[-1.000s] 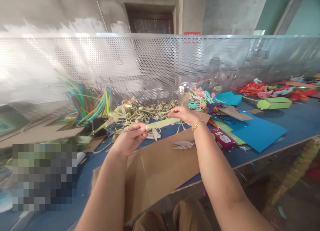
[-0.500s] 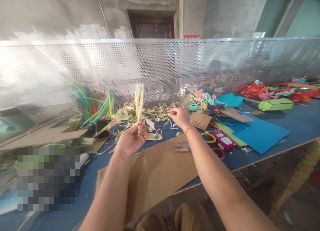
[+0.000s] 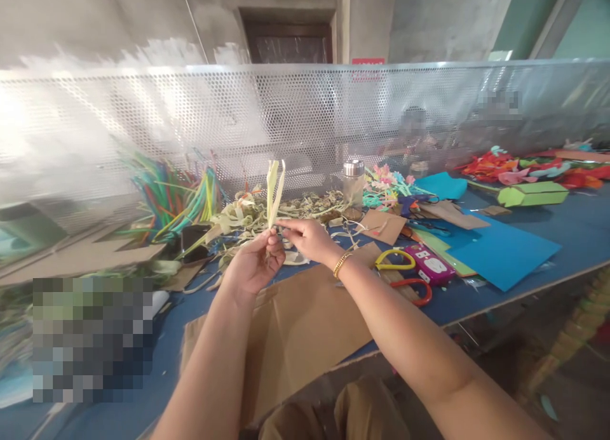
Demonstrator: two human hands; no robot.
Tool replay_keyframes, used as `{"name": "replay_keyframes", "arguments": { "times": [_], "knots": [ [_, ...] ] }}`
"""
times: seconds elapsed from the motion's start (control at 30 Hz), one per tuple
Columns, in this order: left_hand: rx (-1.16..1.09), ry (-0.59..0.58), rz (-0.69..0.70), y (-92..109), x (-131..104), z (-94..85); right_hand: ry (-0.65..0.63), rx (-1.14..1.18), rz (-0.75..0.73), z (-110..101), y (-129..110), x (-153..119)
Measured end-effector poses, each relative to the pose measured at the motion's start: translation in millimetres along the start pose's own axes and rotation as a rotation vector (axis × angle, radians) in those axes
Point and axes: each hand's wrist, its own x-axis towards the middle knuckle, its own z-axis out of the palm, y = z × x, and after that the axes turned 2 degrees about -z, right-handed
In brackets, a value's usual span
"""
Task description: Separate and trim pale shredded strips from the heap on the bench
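Note:
My left hand (image 3: 257, 259) is closed on the base of a pale yellow-green corn husk (image 3: 273, 195), whose folded strips stand upright above the fingers. My right hand (image 3: 312, 240), with a gold bracelet at the wrist, meets the left at that base. Its thumb and index finger are pinched there, and whatever lies between them is too small to make out. Below both hands lies a sheet of brown cardboard (image 3: 305, 326). Loose husk scraps (image 3: 238, 214) are heaped just behind them.
Yellow-handled scissors (image 3: 395, 260), a red handle (image 3: 424, 293) and a purple box (image 3: 431, 264) lie to the right, near blue paper (image 3: 500, 249). A lidded bottle (image 3: 353, 180) stands by a perforated metal screen (image 3: 295, 110). Coloured stems (image 3: 166, 199) are at left.
My right hand has moved left from beside the bottle to the husk's base, fingers still pinched. My left hand keeps its hold, and the husk leans slightly more to the right.

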Motion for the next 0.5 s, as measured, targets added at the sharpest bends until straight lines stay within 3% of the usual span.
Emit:
{"name": "replay_keyframes", "arguments": {
  "times": [0.27,0.4,0.5],
  "knots": [
    [0.021,0.000,0.038,-2.8,4.2,-1.7,-0.015,-0.082,-0.072,-3.0,4.5,2.9],
    [0.127,0.127,0.140,-4.4,8.9,-3.6,-0.008,-0.092,-0.093,-5.4,-1.3,2.0],
    [0.389,0.279,0.289,-9.1,12.5,-8.2,-0.115,-0.073,-0.050,-4.2,-5.8,-1.0]
  ]
}}
